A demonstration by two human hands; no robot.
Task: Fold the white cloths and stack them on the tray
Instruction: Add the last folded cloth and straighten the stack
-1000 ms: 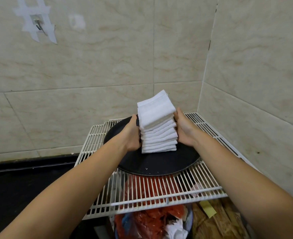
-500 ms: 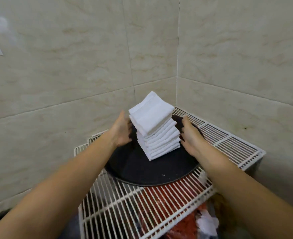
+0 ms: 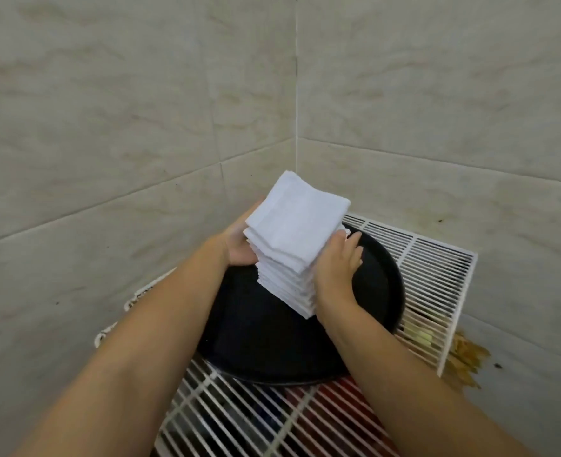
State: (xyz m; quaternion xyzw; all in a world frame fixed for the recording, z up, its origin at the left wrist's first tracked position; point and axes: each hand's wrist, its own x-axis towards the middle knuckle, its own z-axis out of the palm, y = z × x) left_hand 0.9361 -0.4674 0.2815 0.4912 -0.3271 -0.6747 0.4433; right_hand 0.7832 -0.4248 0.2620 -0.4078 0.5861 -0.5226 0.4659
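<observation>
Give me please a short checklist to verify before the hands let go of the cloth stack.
1. Stack of white cloths stands on the black tray: ok.
2. Left hand and right hand press opposite sides of the stack: ok.
3. Stack is straight: not ok, it leans and the upper cloths are shifted.
4. Tray lies fully on the white wire rack: cannot tell, arms hide its near edge.
5. All cloths folded: ok for those visible.
</observation>
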